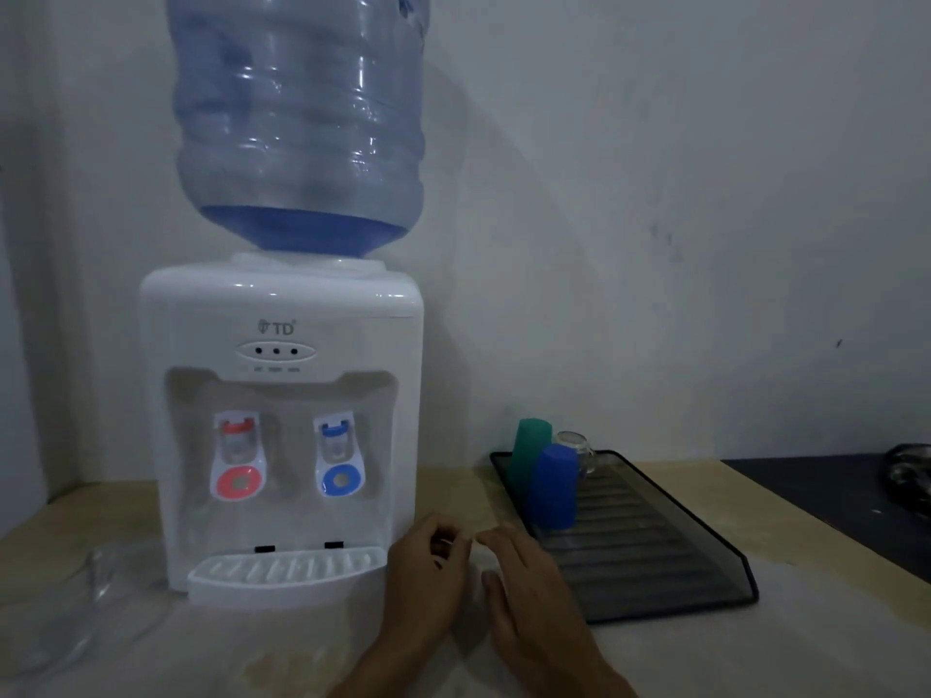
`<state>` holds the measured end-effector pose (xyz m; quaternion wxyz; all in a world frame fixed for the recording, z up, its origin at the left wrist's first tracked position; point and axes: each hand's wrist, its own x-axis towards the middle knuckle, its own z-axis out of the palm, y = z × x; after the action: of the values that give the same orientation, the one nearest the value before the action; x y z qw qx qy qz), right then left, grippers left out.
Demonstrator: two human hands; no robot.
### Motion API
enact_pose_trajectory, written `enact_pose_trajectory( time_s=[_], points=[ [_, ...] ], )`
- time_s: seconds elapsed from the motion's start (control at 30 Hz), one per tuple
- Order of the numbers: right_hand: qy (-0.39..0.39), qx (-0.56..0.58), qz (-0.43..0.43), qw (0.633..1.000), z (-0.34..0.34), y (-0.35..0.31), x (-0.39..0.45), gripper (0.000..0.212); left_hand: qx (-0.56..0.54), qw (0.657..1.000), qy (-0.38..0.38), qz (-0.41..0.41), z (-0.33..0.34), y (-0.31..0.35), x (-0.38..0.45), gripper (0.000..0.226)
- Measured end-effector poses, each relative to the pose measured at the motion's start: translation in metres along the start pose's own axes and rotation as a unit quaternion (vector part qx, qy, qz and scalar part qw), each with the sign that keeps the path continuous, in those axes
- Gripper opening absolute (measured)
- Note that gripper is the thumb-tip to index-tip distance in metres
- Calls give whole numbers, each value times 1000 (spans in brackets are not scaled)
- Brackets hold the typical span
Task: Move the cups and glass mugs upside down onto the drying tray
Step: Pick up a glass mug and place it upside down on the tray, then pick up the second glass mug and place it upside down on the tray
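Both hands sit low at centre on the counter, between the dispenser (282, 430) at 9 o'clock and the tray (655, 541) at 3 o'clock. My left hand (428, 571) is loosely curled, my right hand (524, 571) lies flatter just beside it; something small and pale seems to lie between the fingertips, too blurred to name, so I cannot tell whether either grips anything.

Largest first: the tray is a dark ribbed plastic slab, stiff and light, and needs no lifting. On its far end, at 1 o'clock from the hands, stand the green cup (529, 455) and the blue cup (554, 488), both mouth down, touching or nearly so. They look like light, tough plastic; a wrap round the wall would do. Behind them the mug (577, 448) is clear glass, heavier, likely slippery if wet, breakable; take it by the handle or body. A crumpled clear sheet (101, 591) lies at 8 o'clock.
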<state>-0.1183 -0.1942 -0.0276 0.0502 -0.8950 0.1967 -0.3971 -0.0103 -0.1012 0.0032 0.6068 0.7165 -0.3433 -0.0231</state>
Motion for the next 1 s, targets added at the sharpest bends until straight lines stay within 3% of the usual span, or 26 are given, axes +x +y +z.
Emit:
enact_pose_trajectory(
  time_s=[0.1, 0.3, 0.47, 0.6, 1.0],
  points=[
    [-20, 34, -31, 999, -3, -4, 3, 33, -12, 1000, 27, 5, 0, 0, -2, 15],
    [28, 44, -32, 998, 16, -14, 23, 30, 2, 995, 97, 30, 0, -4, -2, 25],
    [111, 120, 40, 986, 18, -17, 31, 18, 12, 987, 124, 103, -1, -4, -6, 25],
    [134, 155, 26, 978, 14, -12, 24, 18, 21, 976, 130, 173, -6, -2, -14, 17],
    [61, 198, -125, 970, 19, -56, 17, 20, 123, 942, 155, 270, -89, 9, -37, 15]
  ],
)
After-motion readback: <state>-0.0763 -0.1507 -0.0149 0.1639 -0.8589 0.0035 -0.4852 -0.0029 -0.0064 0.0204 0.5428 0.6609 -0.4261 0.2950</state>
